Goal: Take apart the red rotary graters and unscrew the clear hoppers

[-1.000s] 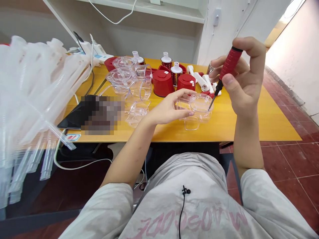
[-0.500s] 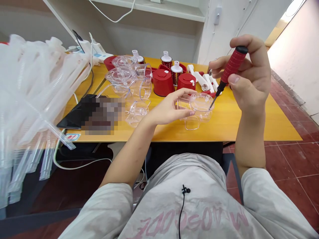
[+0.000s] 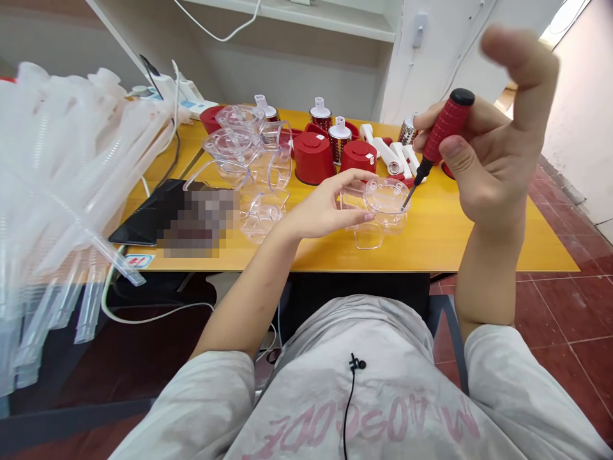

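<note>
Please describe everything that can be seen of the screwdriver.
The screwdriver has a ridged red grip, a rounded black cap, a black collar and a thin, metallic-looking shaft. It is tilted, cap up and toward the right, tip down. The right hand holds its grip between thumb and fingers, one finger raised away from the cap. The tip meets the edge of a clear plastic part; whether a screw is there is too small to tell.

Screwdriver point(image 3: 446, 128): red handle with a ridged pattern, black cap and collar. Plastic housing point(image 3: 385, 197): colourless, transparent. Cups point(image 3: 312, 156): uniform red, small white labels. Drum point(image 3: 408, 132): silver, dotted with dark perforations. Table point(image 3: 426, 249): orange-yellow. Floor point(image 3: 550, 303): dark red tiles, paler joints. Shirt point(image 3: 383, 338): pale grey, pink lettering point(image 3: 306, 428).
</note>
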`<state>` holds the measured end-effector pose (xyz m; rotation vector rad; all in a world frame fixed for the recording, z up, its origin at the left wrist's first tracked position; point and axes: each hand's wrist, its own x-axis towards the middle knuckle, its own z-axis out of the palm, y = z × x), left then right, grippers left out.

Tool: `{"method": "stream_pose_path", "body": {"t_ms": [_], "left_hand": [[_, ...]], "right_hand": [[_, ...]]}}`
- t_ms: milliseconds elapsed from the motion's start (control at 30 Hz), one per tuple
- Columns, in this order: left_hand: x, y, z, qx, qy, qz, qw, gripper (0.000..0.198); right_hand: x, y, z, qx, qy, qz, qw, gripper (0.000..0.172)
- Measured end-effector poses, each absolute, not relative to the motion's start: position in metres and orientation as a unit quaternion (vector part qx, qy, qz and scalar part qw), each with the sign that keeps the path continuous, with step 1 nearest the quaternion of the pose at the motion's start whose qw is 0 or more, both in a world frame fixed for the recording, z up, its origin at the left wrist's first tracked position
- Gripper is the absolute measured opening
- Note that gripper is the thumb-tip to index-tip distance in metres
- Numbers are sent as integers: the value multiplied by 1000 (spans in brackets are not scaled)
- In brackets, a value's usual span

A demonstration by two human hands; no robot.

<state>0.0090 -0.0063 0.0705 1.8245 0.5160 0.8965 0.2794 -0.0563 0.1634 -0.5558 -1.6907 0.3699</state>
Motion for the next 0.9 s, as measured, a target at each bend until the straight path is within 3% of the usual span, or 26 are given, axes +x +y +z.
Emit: {"method": "stream_pose_path", "body": {"t_ms": [100,267,500,733,900], "left_hand": [[9,-7,71,753,211,369,503,81],[9,-8,72,750,208,374,504,78],[9,-8,73,753,212,374,498,78],[10,-7,72,750,211,370,506,80],[9,-7,72,750,209,373,505,77]], "right_hand": [[278,-51,163,-199,-751,81,624,52],[273,-32,156,-192,-734,41,650,75],[273,-37,152,-178,-752,111,625,63],[270,-21,150,-195,-698,8,689,82],[274,-24,144,-164,-726,47,666,78]]}}
